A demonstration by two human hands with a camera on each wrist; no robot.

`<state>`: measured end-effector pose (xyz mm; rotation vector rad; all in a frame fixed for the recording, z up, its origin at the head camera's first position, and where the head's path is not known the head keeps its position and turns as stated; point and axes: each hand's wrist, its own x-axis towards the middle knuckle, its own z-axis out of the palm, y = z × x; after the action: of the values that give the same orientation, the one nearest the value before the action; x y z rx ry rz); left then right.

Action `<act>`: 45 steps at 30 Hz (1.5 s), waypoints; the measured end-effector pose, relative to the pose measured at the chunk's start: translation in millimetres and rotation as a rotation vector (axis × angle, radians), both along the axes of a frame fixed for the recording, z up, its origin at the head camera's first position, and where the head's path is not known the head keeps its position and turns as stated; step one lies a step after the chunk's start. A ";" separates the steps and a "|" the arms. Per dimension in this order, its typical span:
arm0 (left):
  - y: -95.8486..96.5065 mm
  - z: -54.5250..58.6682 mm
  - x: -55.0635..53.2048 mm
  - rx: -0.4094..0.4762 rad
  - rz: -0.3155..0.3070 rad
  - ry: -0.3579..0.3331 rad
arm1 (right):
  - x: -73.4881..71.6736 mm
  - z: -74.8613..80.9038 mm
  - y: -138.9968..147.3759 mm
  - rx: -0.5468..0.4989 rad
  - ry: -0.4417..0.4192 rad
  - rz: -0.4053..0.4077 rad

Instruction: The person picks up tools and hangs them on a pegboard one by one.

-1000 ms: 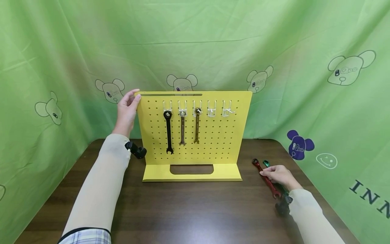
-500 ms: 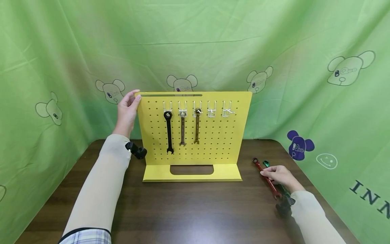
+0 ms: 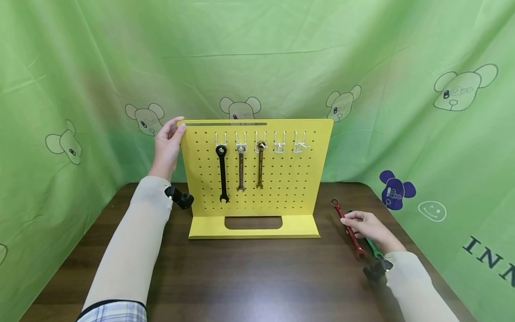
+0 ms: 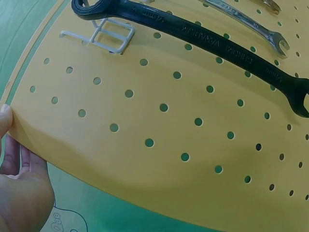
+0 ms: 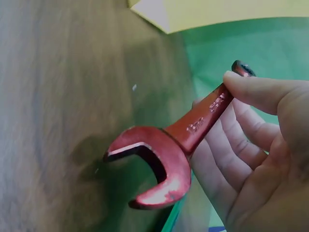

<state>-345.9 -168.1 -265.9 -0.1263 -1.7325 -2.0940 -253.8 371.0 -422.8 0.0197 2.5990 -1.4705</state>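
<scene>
The right hand point(image 3: 370, 230) is pinching a glossy red wrench point(image 5: 195, 126) (pale-marked along its shank) over the table point(image 3: 241, 277), its long axis slanting away leftward, ring end farthest, while the left hand point(image 3: 166, 146) is gripping the yellow pegboard point(image 3: 285, 192) between thumb and fingers

Curtain point(image 3: 257, 36): brightly lit
Bench point(image 3: 261, 277): pale glare at bottom centre; grain blurred in right-wrist view
Pegboard point(image 4: 120, 159): soft shadow along lower edge
Red wrench point(image 5: 200, 118): glossy highlights
</scene>
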 end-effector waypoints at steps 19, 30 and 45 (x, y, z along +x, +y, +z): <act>-0.3 1.6 0.5 -0.007 -0.009 -0.018 | -11.5 30.9 -49.8 -0.163 0.135 0.138; 0.2 -0.4 -0.4 0.007 0.001 -0.004 | -17.0 55.5 -96.7 -0.156 0.220 0.193; 0.1 -0.3 -0.5 0.001 0.006 -0.001 | -24.7 91.0 -146.8 -0.183 0.315 0.222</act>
<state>-346.4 -167.9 -266.2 -0.1201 -1.7299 -2.0911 -278.6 224.2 -331.8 -0.5445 2.5726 -1.7371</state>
